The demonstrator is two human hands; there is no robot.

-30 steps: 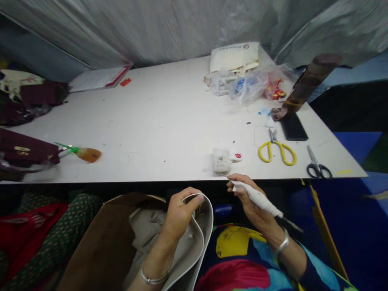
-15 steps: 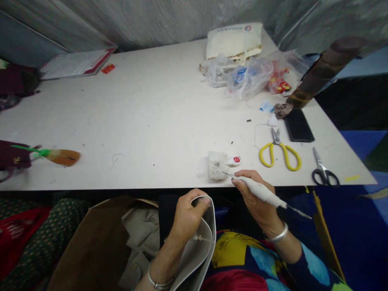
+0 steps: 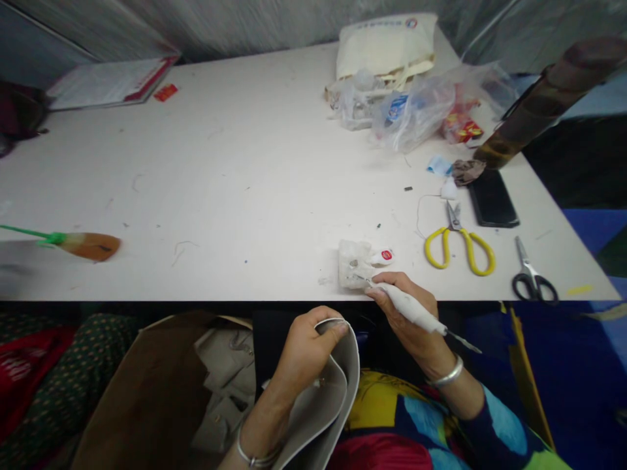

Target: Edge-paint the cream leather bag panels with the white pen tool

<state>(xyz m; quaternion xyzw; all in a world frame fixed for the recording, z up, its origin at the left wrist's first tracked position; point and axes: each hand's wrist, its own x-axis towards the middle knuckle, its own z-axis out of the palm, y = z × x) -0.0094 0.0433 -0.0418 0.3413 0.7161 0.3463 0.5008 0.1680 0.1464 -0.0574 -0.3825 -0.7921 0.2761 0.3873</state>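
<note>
My left hand (image 3: 306, 349) is closed on the folded edge of a beige bag panel (image 3: 323, 405) that rests on my lap below the table edge. My right hand (image 3: 411, 313) grips a white pen-shaped tool (image 3: 406, 305) with a thin metal tip. That tip touches a small whitish lump (image 3: 353, 263) lying near the front edge of the white table (image 3: 235, 196). A small white tube with a red label (image 3: 383, 256) lies right beside the lump.
Yellow-handled scissors (image 3: 460, 245), black scissors (image 3: 533, 281) and a dark phone (image 3: 492, 199) lie at the right. Plastic bags (image 3: 416, 114) and a cream cloth bag (image 3: 386, 46) sit at the back. An orange brush with a green handle (image 3: 73, 243) lies at the left.
My right hand has moved forward from below the table edge, bringing the tool's tip onto the whitish lump. My left hand has kept its hold on the beige panel.
</note>
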